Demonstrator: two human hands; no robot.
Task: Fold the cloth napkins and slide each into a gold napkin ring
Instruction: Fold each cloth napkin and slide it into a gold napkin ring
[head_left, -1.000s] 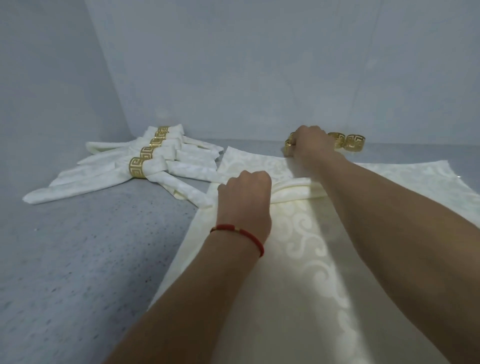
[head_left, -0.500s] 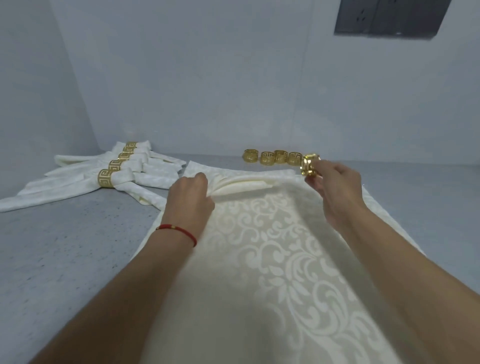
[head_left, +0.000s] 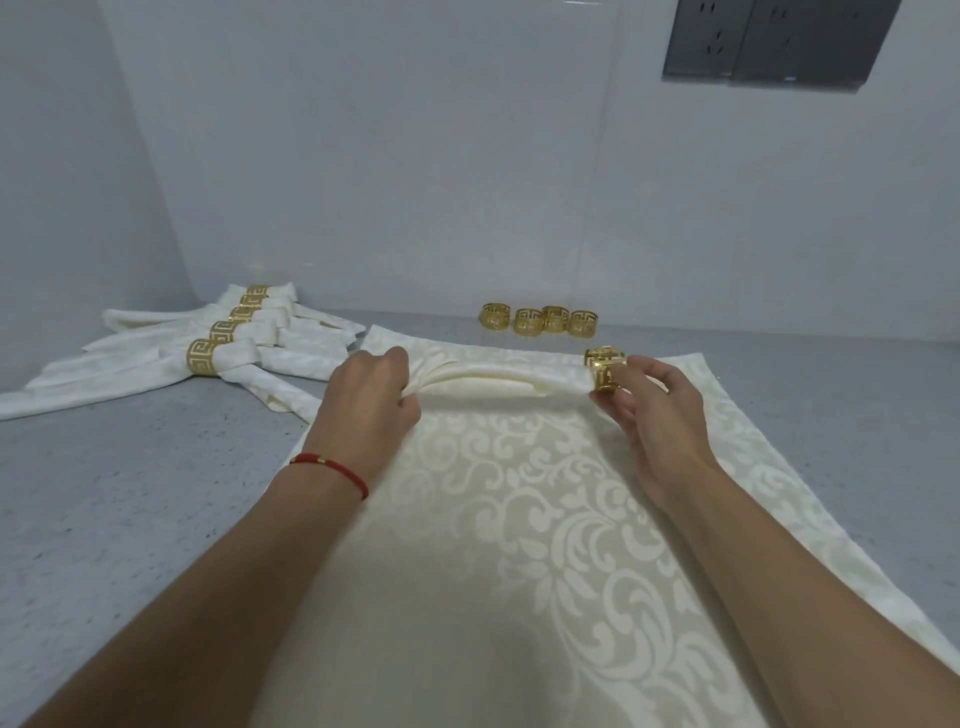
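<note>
Gleaming fretwork gold ring; cream damask napkin

Ringed napkins far left; four spare rings behind, seemingly wall-side.

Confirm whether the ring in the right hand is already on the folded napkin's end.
Yes, the gold napkin ring sits over the folded napkin tip.

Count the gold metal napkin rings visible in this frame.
10: five on the folded cream cloth napkins at back left, four loose gold napkin rings by the wall, one gold ring pinched in the right hand. Others may be hidden.
</note>
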